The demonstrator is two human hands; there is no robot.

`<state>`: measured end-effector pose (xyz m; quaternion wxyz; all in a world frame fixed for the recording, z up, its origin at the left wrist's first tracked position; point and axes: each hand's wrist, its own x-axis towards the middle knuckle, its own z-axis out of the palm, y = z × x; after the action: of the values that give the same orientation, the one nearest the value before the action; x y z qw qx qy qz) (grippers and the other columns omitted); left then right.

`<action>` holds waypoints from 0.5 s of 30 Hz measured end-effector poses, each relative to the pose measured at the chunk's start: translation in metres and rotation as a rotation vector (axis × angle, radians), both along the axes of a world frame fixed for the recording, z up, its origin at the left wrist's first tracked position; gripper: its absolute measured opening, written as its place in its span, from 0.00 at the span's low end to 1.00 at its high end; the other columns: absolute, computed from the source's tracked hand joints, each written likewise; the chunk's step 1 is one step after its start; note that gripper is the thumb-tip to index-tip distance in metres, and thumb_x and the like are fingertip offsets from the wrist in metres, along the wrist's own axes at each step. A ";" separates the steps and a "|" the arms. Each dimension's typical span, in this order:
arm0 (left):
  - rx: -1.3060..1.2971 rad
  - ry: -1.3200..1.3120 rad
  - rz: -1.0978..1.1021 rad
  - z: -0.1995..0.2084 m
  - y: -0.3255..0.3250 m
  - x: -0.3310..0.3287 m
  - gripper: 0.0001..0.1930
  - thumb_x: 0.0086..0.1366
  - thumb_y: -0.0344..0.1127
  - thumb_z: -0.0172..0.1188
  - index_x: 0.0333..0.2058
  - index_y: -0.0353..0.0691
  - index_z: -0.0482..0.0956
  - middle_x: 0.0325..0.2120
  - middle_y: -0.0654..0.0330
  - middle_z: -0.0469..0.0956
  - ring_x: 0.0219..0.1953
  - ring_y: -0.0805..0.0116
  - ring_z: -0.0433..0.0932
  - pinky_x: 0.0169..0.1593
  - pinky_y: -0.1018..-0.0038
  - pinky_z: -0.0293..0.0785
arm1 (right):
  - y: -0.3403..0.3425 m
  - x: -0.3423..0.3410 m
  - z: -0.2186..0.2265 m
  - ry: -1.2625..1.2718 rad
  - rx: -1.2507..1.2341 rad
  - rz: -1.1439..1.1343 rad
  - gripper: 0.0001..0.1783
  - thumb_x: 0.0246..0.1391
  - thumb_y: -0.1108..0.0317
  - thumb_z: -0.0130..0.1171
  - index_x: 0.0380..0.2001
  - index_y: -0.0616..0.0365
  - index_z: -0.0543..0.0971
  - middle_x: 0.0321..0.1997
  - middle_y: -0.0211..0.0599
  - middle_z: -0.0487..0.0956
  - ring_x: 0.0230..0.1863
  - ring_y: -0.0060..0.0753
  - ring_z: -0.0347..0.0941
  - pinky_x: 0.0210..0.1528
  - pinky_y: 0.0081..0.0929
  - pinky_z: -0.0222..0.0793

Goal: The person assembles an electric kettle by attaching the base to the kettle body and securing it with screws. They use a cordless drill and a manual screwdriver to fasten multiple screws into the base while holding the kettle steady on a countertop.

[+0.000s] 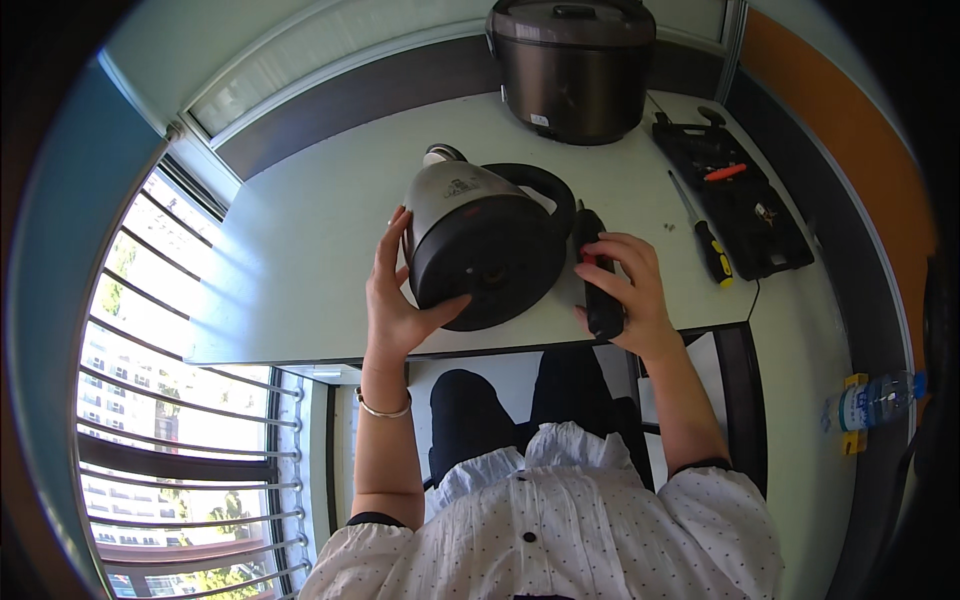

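Note:
A silver electric kettle point(432, 196) lies tipped on the table, its black round base point(490, 265) facing me. Its black curved handle point(548, 185) points to the right. My left hand point(395, 300) grips the kettle from the left, fingers along its side and thumb pressed on the base. In my right hand point(632, 290) is a black elongated object with a red part point(604, 305), close beside the kettle's right side. My fingers cover some of this object, and I cannot make out its exact kind.
A large dark rice cooker point(572, 75) stands at the back of the white table point(300, 250). On the right are a screwdriver point(712, 250), an open black tool case point(750, 215) with a red-handled tool, and tiny loose pieces. A water bottle point(870, 405) is farther right.

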<state>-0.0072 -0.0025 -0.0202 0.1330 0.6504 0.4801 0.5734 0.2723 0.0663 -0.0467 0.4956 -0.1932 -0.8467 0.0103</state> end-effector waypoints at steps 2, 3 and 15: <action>-0.010 -0.009 0.003 -0.001 -0.001 0.000 0.50 0.33 0.31 0.74 0.59 0.35 0.60 0.61 0.46 0.59 0.60 0.51 0.64 0.51 0.60 0.76 | -0.002 0.003 -0.003 -0.072 -0.043 -0.052 0.24 0.32 0.65 0.68 0.40 0.49 0.78 0.49 0.37 0.73 0.54 0.46 0.66 0.56 0.41 0.61; -0.006 0.000 0.010 -0.001 -0.001 0.000 0.50 0.33 0.32 0.74 0.59 0.35 0.60 0.61 0.46 0.59 0.60 0.51 0.64 0.51 0.59 0.76 | -0.002 0.005 -0.006 -0.093 -0.067 -0.077 0.25 0.31 0.66 0.68 0.40 0.49 0.78 0.50 0.37 0.73 0.55 0.46 0.66 0.57 0.41 0.61; 0.008 -0.010 0.023 -0.007 -0.004 -0.004 0.50 0.34 0.33 0.74 0.59 0.35 0.60 0.61 0.45 0.60 0.61 0.50 0.63 0.53 0.59 0.74 | -0.005 0.015 0.009 -0.369 -0.301 -0.120 0.36 0.25 0.75 0.69 0.47 0.43 0.77 0.61 0.33 0.65 0.65 0.44 0.56 0.65 0.42 0.55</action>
<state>-0.0108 -0.0067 -0.0273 0.1263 0.6425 0.4845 0.5801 0.2876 0.0616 -0.0380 0.2978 -0.3132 -0.8990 0.0715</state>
